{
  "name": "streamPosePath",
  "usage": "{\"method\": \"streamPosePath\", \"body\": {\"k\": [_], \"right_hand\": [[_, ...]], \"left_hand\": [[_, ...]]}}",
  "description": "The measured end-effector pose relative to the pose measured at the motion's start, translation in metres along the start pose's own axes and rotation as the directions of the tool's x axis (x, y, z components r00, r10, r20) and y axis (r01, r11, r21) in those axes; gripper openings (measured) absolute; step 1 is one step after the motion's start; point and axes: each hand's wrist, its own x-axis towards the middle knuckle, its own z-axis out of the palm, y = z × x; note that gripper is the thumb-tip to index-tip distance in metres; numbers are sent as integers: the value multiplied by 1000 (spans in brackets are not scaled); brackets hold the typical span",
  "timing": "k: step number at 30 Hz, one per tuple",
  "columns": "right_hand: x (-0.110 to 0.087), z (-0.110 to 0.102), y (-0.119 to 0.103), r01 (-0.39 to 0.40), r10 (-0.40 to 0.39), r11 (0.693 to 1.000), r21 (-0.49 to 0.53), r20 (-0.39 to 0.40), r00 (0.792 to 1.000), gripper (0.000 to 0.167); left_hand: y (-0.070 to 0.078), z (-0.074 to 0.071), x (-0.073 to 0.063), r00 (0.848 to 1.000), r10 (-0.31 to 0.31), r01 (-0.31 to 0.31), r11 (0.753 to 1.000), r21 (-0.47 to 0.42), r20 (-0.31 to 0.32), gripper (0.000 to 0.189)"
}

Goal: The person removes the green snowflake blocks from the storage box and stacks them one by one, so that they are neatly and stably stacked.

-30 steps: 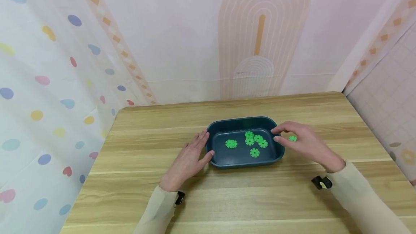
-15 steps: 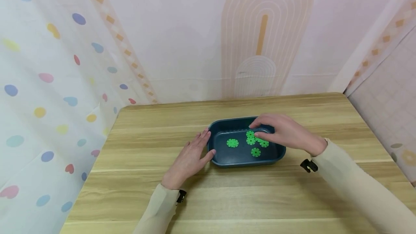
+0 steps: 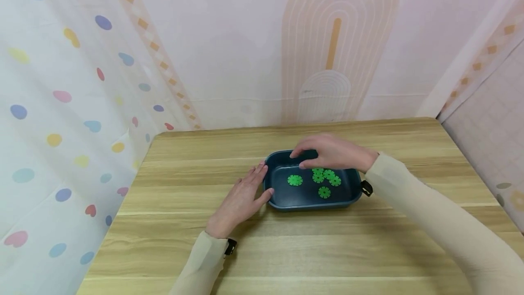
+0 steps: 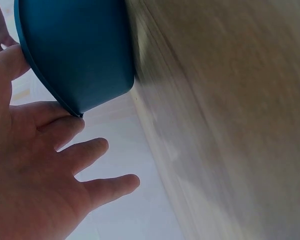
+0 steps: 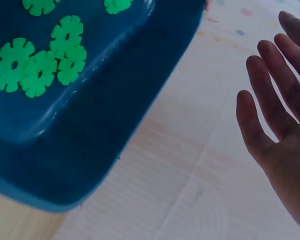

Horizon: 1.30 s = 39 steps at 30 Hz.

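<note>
Green discs (image 3: pixel 318 178) lie inside the dark blue tray (image 3: pixel 311 207), its long axis running left to right. I see the leftmost cluster just bodyward of the right hand (image 3: pixel 333 150), the nearer one; its thumb and curved fingers stand apart, holding nothing visible, though its height is hard to judge. The left hand (image 3: pixel 240 198), fingers extended, touches the tray's left end.

Tray (image 3: pixel 304 198), centre of frame: dark teal-blue, plain. Notched discs (image 3: pixel 294 180) inside: bright green throughout. Tabletop (image 3: pixel 184 163): yellow-tan wood grain, paler streaks running across. Curtain (image 3: pixel 37 53) at left: white, scattered red, blue, purple, yellow, pink spots (image 3: pixel 103 22). Backdrop (image 3: pixel 237 26), upper centre: pinkish white; peach arch (image 3: pixel 303 58), white concentric lines, orange bar (image 3: pixel 333 44). Sleeves (image 3: pixel 430 217), lower frame: plain cream. Wrist mounts (image 3: pixel 230 246): black.
</note>
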Motion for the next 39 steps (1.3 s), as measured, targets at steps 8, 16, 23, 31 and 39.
{"method": "streamPosePath", "body": {"k": [8,16,23,31,39], "right_hand": [[25,11,13,-32,27,999,38,108,994,36],[38,29,28,-13,0,997,79,162,987,35],[42,44,39,27,-45,996,83,221,974,33],[38,55,43,-21,-1,997,74,282,959,38],[37,63,48,-25,3,997,74,289,957,43]], "left_hand": [[0,1,-1,1000,5,-6,1000,-9,-7,72],[0,2,-3,999,28,-28,999,-27,-17,72],[1,4,-5,999,34,-34,999,-29,-18,72],[2,4,-7,1000,23,-23,999,-24,-11,72],[2,3,-8,1000,18,-18,1000,-17,-3,72]]}}
